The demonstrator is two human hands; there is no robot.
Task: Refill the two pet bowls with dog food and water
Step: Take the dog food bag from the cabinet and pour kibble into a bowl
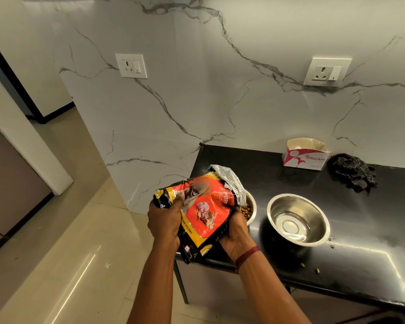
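Holding: dog food bag [204, 206] w/ both hands, centre of frame, over the left end of the black table [360, 230].
L hand: my left hand [165, 218] grips the bag's crumpled black-and-yellow end, fingers curled round it.
R hand: my right hand [235, 226] clutches the bag's lower right edge from beneath, fingers wrapped in; red thread [246, 254] on that wrist.
Bag mouth: torn silver foil top [232, 181] points up and right, sitting over the food bowl.
Food bowl: steel food bowl [253, 202] right behind the bag; only its right rim shows, plus some brown kibble [247, 210] inside.
In the way: the bag hides most of that bowl from me.
Water bowl: steel water bowl [318, 213] just right of the food bowl, not touching it, fully in view; shiny inside, can't tell if there's water.
Stray bits: two kibble pieces [302, 264] on the tbl near its front edge, below the water bowl.
Back of tbl: open pink-and-white ORIGAMI box [305, 156] against the wall; dark checked cloth [352, 171] bunched just right of it.
Wall: white marble wall [197, 101] w/ grey veins; left socket [131, 65] at upper left-centre, right socket [326, 72] at upper right.
Floor: beige tiles [80, 230], lower left.
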